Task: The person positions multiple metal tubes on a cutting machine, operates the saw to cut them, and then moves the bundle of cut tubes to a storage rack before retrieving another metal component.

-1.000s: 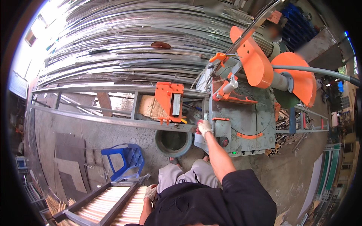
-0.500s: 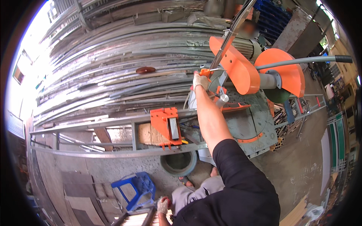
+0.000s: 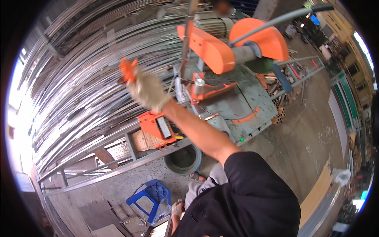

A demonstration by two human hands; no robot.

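Right hand in a pale work glove, raised high on a bare outstretched arm, blurred. Fingers closed around a small orange tool that sticks up out of the glove; exact kind of tool too blurred to tell. Hand and tool held up in front of a big stack of long shiny metal bars, just left of the cutting machine.

Left hand low near the bottom edge, also gloved, beside the grey trouser leg and close to a blue plastic stool. Open or closed: cannot tell, mostly hidden and small.

On the machine, two orange guards over the blade and motor, a grey metal base under them, a long grey handle reaching up to the right. Orange bracket on a metal rail below the raised arm, and a round grey bucket on the concrete floor under the rail.
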